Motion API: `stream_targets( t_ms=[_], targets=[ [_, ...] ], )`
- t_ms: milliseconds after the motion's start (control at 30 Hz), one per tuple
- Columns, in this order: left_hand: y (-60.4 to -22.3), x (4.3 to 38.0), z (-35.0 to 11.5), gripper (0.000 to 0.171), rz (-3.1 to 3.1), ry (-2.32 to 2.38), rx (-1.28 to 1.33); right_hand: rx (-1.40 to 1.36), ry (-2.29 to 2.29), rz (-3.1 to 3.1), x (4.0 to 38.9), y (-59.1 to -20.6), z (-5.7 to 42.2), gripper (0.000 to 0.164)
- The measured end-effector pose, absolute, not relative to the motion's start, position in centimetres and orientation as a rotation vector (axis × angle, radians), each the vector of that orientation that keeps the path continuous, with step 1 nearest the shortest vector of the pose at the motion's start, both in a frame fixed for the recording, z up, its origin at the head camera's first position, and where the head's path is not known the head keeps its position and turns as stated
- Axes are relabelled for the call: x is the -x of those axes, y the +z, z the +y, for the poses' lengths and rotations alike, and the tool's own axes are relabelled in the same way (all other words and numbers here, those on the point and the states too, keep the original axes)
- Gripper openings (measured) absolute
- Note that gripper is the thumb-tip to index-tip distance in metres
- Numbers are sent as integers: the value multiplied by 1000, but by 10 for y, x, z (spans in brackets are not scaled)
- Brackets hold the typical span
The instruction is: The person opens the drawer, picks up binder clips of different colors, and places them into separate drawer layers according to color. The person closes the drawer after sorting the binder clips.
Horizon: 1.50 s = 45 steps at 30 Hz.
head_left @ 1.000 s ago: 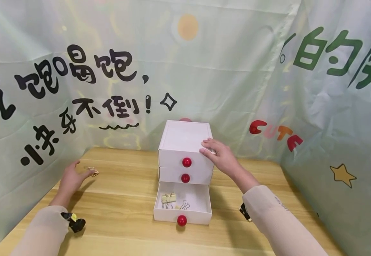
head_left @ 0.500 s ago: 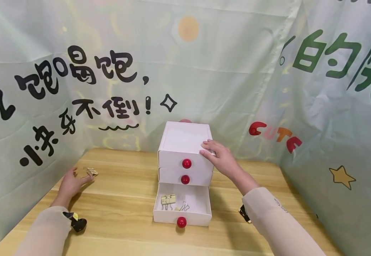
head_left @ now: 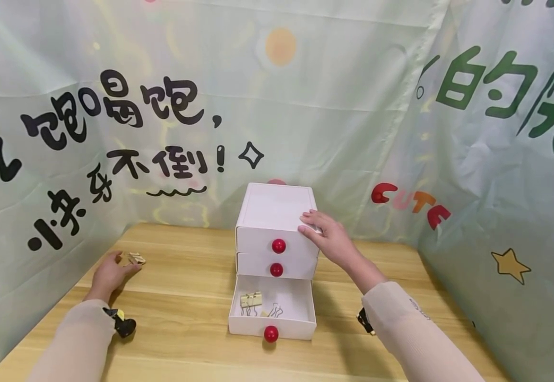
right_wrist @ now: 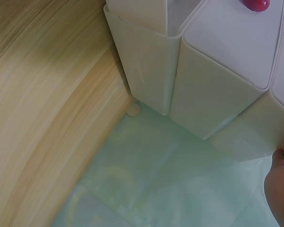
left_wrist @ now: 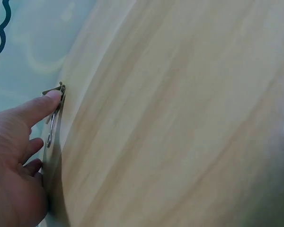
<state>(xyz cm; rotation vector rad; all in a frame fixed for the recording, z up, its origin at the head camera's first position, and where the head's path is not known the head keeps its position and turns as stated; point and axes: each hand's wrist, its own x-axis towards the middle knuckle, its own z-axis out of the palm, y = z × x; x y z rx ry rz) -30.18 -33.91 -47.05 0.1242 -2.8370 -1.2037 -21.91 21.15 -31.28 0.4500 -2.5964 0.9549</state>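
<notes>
A gold binder clip [head_left: 136, 258] lies on the table at the far left. My left hand [head_left: 109, 275] has its thumb and index finger about it. In the left wrist view the thumb tip covers part of the clip [left_wrist: 57, 101], and the index finger is hidden. A white drawer cabinet [head_left: 277, 207] stands mid-table with red knobs. Its bottom drawer [head_left: 293, 324] is pulled out and holds binder clips [head_left: 251, 300], one gold one lying at the left. On the cabinet's top right edge rests my right hand [head_left: 331, 236], fingers extended over the top.
The wooden table [head_left: 176, 329] extends on both sides of the cabinet. Printed cloth [head_left: 325, 106] hangs behind and at both sides. The two upper drawers [head_left: 258, 241] are pushed in. A red knob [head_left: 271, 334] sticks out from the bottom drawer's front.
My left hand has shifted slightly right, and its index finger has come in closer to the binder clip. My right hand has stayed on the cabinet.
</notes>
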Motion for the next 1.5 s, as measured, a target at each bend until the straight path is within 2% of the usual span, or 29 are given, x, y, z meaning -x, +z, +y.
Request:
stream_targets(
  t_ms=[167, 433, 700, 1133, 1500],
  targets=[
    [-471, 301, -337, 73, -2858, -1106, -86, -449, 963, -2597, 219, -314, 211, 47],
    [-467, 299, -331, 96, -2895, -1134, -82, -462, 980, -2597, 218, -314, 209, 46],
    [-471, 303, -326, 73, -2853, -1068, -25, -461, 980, -2602, 216, -315, 209, 47],
    [-458, 310, -311, 76, -2812, -1118, 68, -456, 982, -2590, 216, -309, 215, 47],
    [-442, 298, -291, 82, -2779, -1132, 126, -445, 966, -2614, 221, -311, 212, 49]
  ],
)
